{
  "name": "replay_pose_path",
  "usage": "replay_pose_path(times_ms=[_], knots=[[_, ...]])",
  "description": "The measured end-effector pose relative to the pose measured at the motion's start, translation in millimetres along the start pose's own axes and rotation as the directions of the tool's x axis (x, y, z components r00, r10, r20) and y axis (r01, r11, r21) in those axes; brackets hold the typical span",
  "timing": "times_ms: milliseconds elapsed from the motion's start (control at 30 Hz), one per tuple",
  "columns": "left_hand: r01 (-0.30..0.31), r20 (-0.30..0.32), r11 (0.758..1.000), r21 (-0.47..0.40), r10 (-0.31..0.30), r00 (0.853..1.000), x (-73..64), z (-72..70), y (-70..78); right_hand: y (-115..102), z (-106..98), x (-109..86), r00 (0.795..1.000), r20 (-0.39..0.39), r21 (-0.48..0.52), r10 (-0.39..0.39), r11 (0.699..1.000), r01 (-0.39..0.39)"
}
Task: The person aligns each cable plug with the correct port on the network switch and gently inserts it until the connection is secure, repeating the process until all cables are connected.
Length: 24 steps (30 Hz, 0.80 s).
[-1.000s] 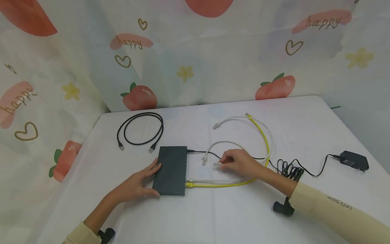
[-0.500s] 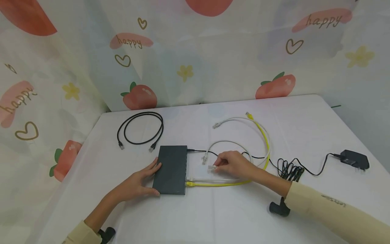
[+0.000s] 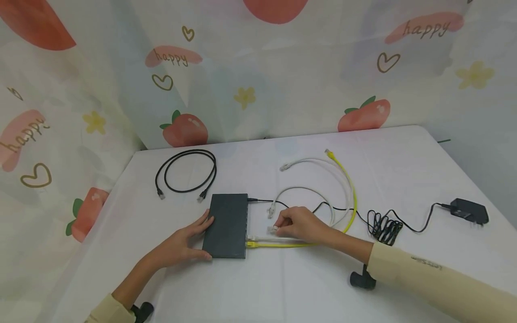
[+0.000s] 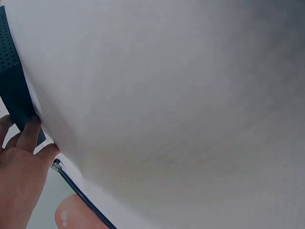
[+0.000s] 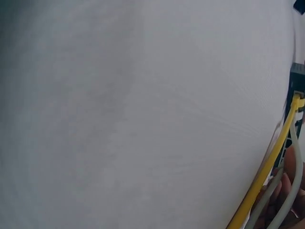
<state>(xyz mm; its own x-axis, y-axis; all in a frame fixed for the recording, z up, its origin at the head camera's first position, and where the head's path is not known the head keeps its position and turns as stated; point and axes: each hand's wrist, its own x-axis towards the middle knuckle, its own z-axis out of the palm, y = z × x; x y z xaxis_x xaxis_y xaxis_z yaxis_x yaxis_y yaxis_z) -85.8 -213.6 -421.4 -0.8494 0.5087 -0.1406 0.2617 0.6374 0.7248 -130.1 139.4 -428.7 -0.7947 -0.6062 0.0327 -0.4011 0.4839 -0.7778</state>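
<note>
A dark, flat network switch (image 3: 226,226) lies on the white-covered table, ports facing right. My left hand (image 3: 181,246) rests against its left side, fingers spread along the edge and thumb by the near corner. Right of the switch, my right hand (image 3: 300,224) pinches the clear plug (image 3: 272,230) of a white network cable between thumb and fingertips, pointing it toward the ports with a gap between. A yellow network cable (image 3: 282,245) and another white cable (image 3: 260,238) run into the switch's near ports. In the right wrist view, the yellow cable (image 5: 267,171) passes in front of the fingers.
Another loose white plug (image 3: 270,213) lies just beyond my right hand. Farther back are a white cable end (image 3: 284,167) and a yellow one (image 3: 330,154). A coiled black cable (image 3: 215,166) lies back left; a black power adapter (image 3: 469,211) sits at right, its bundled cord (image 3: 385,228) leading leftward.
My right hand has moved left and slightly nearer with the white cable's plug, closer to the switch. The yellow and white cable loops have shifted with it. My left hand has stayed in place.
</note>
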Motion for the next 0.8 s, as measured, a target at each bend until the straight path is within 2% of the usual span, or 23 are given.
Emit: replay_pose_path(times_ms=[133, 633, 800], knots=[[0.003, 0.003, 1.0, 0.004, -0.003, 1.0, 0.1, -0.1, -0.4, -2.3, 5.4, 1.6, 1.0, 0.02, 0.022, -0.016, 1.0, 0.015], [0.015, 0.0, 1.0, 0.027, -0.015, 1.0, 1.8, -0.2, -2.3, -11.9, 13.1, 11.6, 0.998, -0.018, 0.007, -0.057, 0.998, 0.057], [0.015, 0.002, 1.0, 0.024, -0.015, 1.0, 1.8, 0.2, -3.2, -13.3, 15.4, 13.7, 0.999, -0.011, 0.009, -0.05, 0.999, 0.05]])
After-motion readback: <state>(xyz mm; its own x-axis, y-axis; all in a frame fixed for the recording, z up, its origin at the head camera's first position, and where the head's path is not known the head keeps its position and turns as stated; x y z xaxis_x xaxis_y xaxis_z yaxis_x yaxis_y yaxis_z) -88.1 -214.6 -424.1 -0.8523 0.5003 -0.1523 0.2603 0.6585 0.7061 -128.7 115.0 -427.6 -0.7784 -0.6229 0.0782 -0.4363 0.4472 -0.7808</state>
